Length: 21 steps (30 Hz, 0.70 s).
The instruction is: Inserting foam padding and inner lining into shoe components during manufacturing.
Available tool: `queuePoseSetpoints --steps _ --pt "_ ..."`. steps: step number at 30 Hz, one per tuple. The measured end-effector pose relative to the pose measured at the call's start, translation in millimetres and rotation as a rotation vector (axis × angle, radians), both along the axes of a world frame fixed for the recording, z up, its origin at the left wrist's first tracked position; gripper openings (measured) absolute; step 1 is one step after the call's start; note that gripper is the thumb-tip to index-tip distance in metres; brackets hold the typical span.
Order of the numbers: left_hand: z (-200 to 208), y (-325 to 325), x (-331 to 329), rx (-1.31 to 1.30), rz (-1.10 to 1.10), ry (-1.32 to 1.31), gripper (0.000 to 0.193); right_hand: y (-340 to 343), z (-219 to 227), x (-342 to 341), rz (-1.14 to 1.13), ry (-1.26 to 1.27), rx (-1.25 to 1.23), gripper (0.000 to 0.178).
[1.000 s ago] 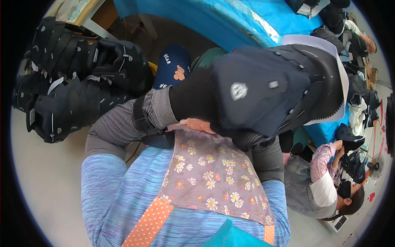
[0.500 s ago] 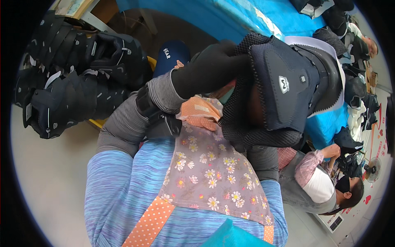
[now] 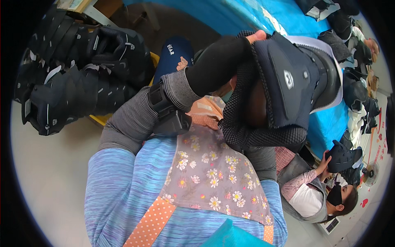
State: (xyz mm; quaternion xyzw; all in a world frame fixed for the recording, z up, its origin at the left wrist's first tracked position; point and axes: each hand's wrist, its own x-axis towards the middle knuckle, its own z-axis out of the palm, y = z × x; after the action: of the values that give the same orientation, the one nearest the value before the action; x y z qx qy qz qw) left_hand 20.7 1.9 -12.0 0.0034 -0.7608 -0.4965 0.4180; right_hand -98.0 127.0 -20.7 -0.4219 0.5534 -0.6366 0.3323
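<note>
A dark navy shoe upper (image 3: 284, 78) with black mesh edging and a white rim is held up in front of my chest, tilted on its side. My left hand (image 3: 254, 38) reaches up to its top edge from a black sleeve. Bare fingers show there, closed over the edge beside the mesh. Behind the upper, my right hand is hidden; only my right forearm (image 3: 264, 158) in a striped grey sleeve shows below it. A brownish surface is visible inside the upper's opening.
Several black shoe uppers (image 3: 78, 96) are piled at the left above a yellow edge (image 3: 98, 119). A blue-covered table (image 3: 230, 18) lies ahead. To the right, a masked co-worker (image 3: 308, 197) holds a dark shoe (image 3: 343, 156), near more shoes and a fan (image 3: 370, 173).
My left arm has moved up and right along the upper, and bare fingers now show at its top edge. The upper has tilted slightly. The co-worker has raised a dark shoe.
</note>
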Motion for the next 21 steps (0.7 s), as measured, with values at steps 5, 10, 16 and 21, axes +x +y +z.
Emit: queuePoseSetpoints --steps 5,10,16,21 --pt "-16 -2 7 0.073 0.174 -0.043 0.037 15 16 2 -0.013 0.158 0.034 0.033" --pt "2 -2 7 0.341 0.143 -0.224 0.032 30 40 -1 0.061 0.546 0.242 0.034" --pt "-30 5 -3 0.797 -0.088 0.135 0.031 18 40 25 0.008 0.695 0.120 0.027" --pt "-49 1 -1 0.917 -0.449 0.249 0.045 20 46 28 -0.061 0.995 0.200 0.030"
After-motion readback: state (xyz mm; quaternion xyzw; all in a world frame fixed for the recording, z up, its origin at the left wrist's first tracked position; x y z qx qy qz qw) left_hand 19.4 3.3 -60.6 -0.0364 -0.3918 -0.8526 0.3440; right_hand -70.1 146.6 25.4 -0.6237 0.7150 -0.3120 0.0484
